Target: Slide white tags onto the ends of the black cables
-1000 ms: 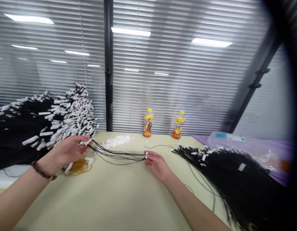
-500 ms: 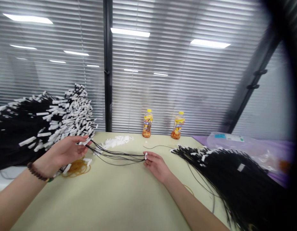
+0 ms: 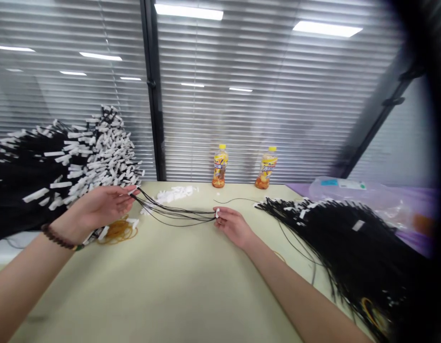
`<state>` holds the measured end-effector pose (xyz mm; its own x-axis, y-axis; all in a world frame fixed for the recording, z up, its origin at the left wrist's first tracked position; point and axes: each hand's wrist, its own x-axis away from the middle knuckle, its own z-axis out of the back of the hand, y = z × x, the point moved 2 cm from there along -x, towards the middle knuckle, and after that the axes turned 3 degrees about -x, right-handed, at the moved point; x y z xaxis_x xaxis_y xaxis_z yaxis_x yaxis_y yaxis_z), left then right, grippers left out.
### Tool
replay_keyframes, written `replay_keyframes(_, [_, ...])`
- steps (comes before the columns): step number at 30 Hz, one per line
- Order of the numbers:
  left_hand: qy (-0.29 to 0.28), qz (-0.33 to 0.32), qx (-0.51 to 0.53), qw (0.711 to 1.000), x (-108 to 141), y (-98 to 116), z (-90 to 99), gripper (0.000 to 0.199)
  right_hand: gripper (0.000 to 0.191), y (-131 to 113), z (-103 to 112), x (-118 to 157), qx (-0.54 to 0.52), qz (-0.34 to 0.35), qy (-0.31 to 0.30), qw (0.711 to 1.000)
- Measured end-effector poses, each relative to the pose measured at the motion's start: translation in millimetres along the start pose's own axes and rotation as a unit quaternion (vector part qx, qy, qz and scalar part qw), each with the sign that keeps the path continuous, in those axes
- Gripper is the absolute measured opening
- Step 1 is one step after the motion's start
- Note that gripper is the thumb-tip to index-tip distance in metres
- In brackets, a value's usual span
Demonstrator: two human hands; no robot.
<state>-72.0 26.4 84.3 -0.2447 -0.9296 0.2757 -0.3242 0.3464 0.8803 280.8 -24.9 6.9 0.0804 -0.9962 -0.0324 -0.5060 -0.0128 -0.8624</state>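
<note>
Between my two hands a small bundle of thin black cables point(image 3: 177, 215) hangs in a shallow sag above the table. My left hand point(image 3: 111, 205) is closed on its left end, where a white tip shows at the fingers. Pinched at the right end, by a white piece, the bundle is held by my right hand point(image 3: 233, 226). Just below my left hand lie yellow-brown rubber bands point(image 3: 118, 232). Behind the bundle is a heap of small white pieces point(image 3: 174, 194) on the table.
A tall pile of black cables with white ends point(image 3: 106, 157) stands at the left. Another pile of black cables point(image 3: 349, 243) covers the right side. Two drink bottles point(image 3: 219, 166) with yellow caps stand at the back, before window blinds point(image 3: 242, 119). A clear plastic bag point(image 3: 349, 193) lies at the far right.
The view has tilted down slightly, so the lights, bottles and piles sit higher in the picture. Both hands keep the same hold on the cables, which stay stretched between them.
</note>
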Motion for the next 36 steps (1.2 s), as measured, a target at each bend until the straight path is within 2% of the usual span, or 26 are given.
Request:
replay_keyframes(3, [-0.015,-0.008,-0.006,1.0,0.5,-1.5,-0.7,0.035,0.027,-0.2,-0.1,0.0,0.003,0.002,-0.002,1.0])
replay_keyframes(12, [0.002,0.004,0.003,1.0,11.4,0.1,-14.8,0.037,0.027,0.9,2.5,-1.1,0.009,-0.007,0.006,1.0])
replay_keyframes(22, [0.019,0.017,0.022,0.999,15.8,0.6,-18.3,0.037,0.028,1.0,1.8,-1.1,0.015,-0.007,0.015,1.0])
replay_keyframes(26, [0.005,0.007,0.03,1.0,18.7,3.2,-19.8,0.036,0.029,-0.1,-1.6,1.3,0.022,-0.019,0.008,1.0])
replay_keyframes(29, [-0.026,-0.011,0.039,0.999,32.3,22.4,-20.4,0.033,0.031,-10.9,-16.9,9.8,0.033,-0.046,-0.027,0.998])
replay_keyframes(31, [-0.072,-0.046,0.05,0.995,50.5,48.5,-15.8,0.035,0.035,-25.4,-34.9,16.7,0.035,-0.046,-0.064,0.996])
replay_keyframes(34, [-0.129,-0.191,0.072,0.971,89.3,101.7,5.3,0.042,0.033,-54.2,-75.5,18.3,0.061,-0.018,-0.122,0.991])
replay_keyframes(36, [-0.11,-0.285,0.058,0.95,115.6,135.8,27.7,0.044,0.031,-75.2,-115.2,6.4,0.085,0.003,-0.172,0.981])
